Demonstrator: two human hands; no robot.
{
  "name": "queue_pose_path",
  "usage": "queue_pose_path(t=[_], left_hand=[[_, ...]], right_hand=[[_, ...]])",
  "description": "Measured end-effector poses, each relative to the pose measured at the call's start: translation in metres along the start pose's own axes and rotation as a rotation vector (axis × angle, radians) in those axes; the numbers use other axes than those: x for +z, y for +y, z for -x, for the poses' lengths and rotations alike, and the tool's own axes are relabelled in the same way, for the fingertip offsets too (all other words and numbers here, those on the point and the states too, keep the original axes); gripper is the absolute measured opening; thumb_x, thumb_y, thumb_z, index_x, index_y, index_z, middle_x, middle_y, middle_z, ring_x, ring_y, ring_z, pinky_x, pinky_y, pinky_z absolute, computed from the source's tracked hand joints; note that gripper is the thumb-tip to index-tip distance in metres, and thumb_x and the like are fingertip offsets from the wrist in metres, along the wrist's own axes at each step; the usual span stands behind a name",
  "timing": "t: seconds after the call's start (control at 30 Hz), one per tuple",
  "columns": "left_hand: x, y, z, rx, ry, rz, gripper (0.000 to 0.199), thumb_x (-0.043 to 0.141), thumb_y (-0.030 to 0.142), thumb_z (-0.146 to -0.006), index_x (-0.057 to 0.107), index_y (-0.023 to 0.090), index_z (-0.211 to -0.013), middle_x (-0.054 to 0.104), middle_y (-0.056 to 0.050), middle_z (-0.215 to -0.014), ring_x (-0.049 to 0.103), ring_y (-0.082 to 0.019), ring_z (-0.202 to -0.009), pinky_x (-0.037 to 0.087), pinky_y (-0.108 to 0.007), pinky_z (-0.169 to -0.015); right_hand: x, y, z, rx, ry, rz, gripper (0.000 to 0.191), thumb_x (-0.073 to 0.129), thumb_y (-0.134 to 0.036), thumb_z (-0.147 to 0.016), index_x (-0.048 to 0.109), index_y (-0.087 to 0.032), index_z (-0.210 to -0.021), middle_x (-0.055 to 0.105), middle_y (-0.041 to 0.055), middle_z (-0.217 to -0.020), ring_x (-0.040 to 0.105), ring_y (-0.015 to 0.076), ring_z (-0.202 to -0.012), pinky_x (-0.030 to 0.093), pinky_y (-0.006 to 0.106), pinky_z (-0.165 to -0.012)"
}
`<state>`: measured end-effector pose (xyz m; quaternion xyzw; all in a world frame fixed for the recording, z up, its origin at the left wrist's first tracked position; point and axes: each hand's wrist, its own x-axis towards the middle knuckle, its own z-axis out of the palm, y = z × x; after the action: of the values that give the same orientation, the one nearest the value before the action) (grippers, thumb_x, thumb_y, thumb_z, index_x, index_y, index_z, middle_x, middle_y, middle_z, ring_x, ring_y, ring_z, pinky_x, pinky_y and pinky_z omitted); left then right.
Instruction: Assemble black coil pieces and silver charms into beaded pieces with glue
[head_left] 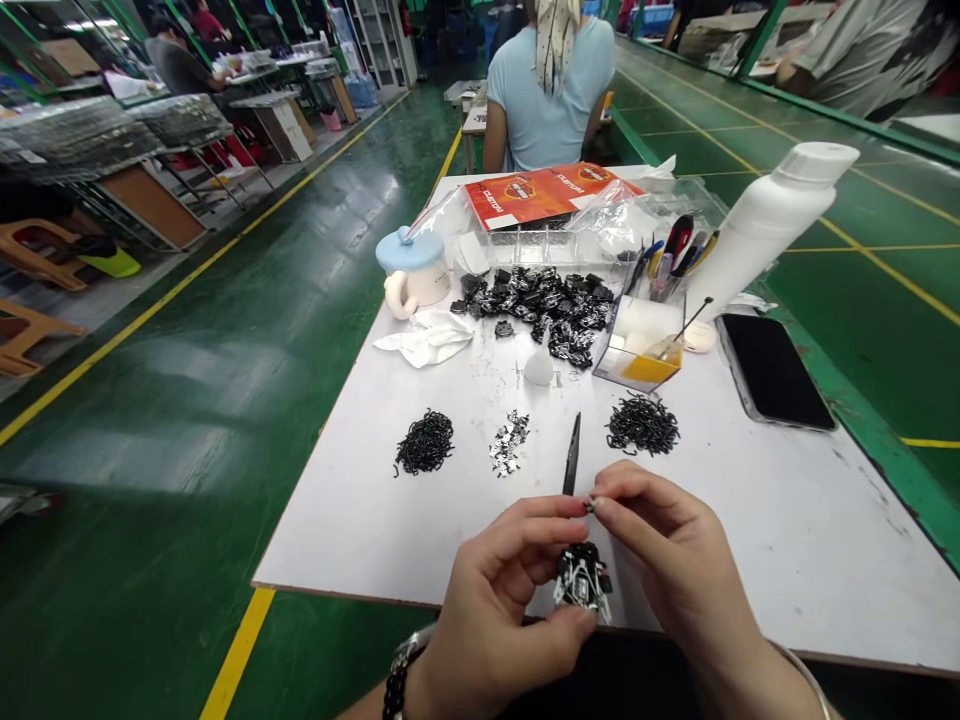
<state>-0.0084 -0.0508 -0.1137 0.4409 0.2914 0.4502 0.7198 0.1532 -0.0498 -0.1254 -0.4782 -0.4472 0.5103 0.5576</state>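
Note:
Near the front edge of the white table, my left hand (517,590) holds a small black and silver assembly (583,582) between thumb and fingers. Thumb and forefinger of my right hand (667,545) are pinched on a tiny part (590,506), just above the assembly and touching my left fingertips; its shape is too small to make out. Black tweezers (573,455) point away from me just beyond my fingers. Past them are a pile of small silver pieces (510,442), a left pile of black curved pieces (425,441) and a right one (643,423).
Farther back on the table (337,530) are a heap of black assemblies (544,305), a lidded cup (416,270), crumpled tissue (427,338), a small dropper bottle (538,367), a tool box (641,340), a white bottle (772,225) and a phone (776,370). A person (551,90) sits beyond.

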Motion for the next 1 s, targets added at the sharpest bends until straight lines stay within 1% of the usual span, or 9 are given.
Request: queue_pose_path(t=[0.13,0.27,0.37,0.53,0.63,0.73,0.83,0.9,1.0], left_hand=[[0.0,0.0,0.0,-0.015,-0.001,0.028,0.051,0.068,-0.004,-0.063,0.071,0.026,-0.104,0.06,-0.006,-0.12,0.062,-0.021,-0.106,0.052,-0.024,-0.089],[0.0,-0.001,0.0,0.004,0.0,0.024,0.052,0.067,-0.005,-0.064,0.071,0.027,-0.106,0.06,-0.005,-0.12,0.062,-0.019,-0.104,0.052,-0.023,-0.09],[-0.001,-0.001,0.0,0.002,-0.012,0.002,0.052,0.067,-0.005,-0.064,0.07,0.026,-0.106,0.059,-0.005,-0.12,0.063,-0.018,-0.103,0.052,-0.022,-0.089],[-0.001,0.001,0.002,-0.028,-0.038,-0.014,0.051,0.067,-0.004,-0.065,0.07,0.027,-0.106,0.058,-0.005,-0.122,0.064,-0.015,-0.095,0.054,-0.023,-0.085],[0.0,0.003,0.004,-0.035,-0.036,-0.026,0.051,0.067,-0.004,-0.065,0.07,0.027,-0.106,0.057,-0.005,-0.124,0.064,-0.015,-0.096,0.054,-0.023,-0.086],[0.001,0.004,0.004,-0.037,-0.034,-0.058,0.052,0.067,-0.004,-0.065,0.069,0.028,-0.106,0.056,-0.005,-0.127,0.064,-0.015,-0.096,0.054,-0.024,-0.086],[0.002,0.005,0.004,-0.02,-0.042,-0.065,0.053,0.067,-0.005,-0.064,0.069,0.028,-0.105,0.057,-0.004,-0.125,0.065,-0.014,-0.091,0.054,-0.022,-0.083],[0.003,0.006,0.003,-0.015,-0.04,-0.051,0.052,0.067,-0.005,-0.063,0.07,0.028,-0.104,0.057,-0.004,-0.124,0.066,-0.014,-0.089,0.054,-0.021,-0.08],[0.003,0.006,0.003,-0.033,-0.02,-0.048,0.051,0.069,-0.004,-0.063,0.071,0.028,-0.103,0.057,-0.004,-0.124,0.066,-0.014,-0.088,0.055,-0.021,-0.079]], right_hand=[[0.0,-0.001,0.003,-0.28,0.067,0.339,0.011,0.063,-0.015,-0.085,0.064,-0.026,-0.087,0.057,-0.001,-0.083,0.055,0.0111,-0.082,0.046,0.023,-0.071],[-0.003,-0.005,0.005,-0.523,0.048,0.635,0.019,0.062,-0.008,-0.083,0.064,-0.021,-0.097,0.057,0.0031,-0.088,0.053,0.0137,-0.086,0.045,0.028,-0.073],[-0.008,-0.01,0.002,-0.595,0.006,0.738,0.019,0.063,-0.008,-0.081,0.064,-0.018,-0.097,0.056,0.0053,-0.09,0.052,0.0154,-0.087,0.045,0.032,-0.075],[-0.016,-0.02,-0.005,-0.645,-0.12,0.779,0.021,0.061,-0.004,-0.082,0.062,-0.018,-0.098,0.057,0.004,-0.088,0.052,0.0143,-0.085,0.042,0.032,-0.076],[-0.019,-0.024,-0.006,-0.532,-0.161,0.719,0.014,0.061,-0.008,-0.084,0.061,-0.021,-0.092,0.059,0.0013,-0.085,0.052,0.0131,-0.084,0.042,0.03,-0.076],[-0.017,-0.023,-0.004,-0.235,-0.161,0.451,0.005,0.062,-0.021,-0.087,0.059,-0.024,-0.085,0.058,-0.0018,-0.081,0.053,0.0112,-0.08,0.044,0.024,-0.07],[-0.012,-0.017,0.0,0.016,-0.148,0.155,0.008,0.062,-0.03,-0.087,0.059,-0.026,-0.081,0.056,-0.0037,-0.076,0.053,0.0097,-0.072,0.044,0.021,-0.063],[-0.007,-0.012,0.002,0.067,-0.117,0.12,0.009,0.063,-0.031,-0.086,0.06,-0.025,-0.081,0.055,-0.0036,-0.075,0.053,0.0096,-0.071,0.044,0.021,-0.064],[-0.005,-0.009,0.002,-0.066,0.005,0.281,0.007,0.065,-0.027,-0.085,0.059,-0.027,-0.088,0.053,-0.0028,-0.08,0.051,0.0105,-0.077,0.043,0.022,-0.068]])
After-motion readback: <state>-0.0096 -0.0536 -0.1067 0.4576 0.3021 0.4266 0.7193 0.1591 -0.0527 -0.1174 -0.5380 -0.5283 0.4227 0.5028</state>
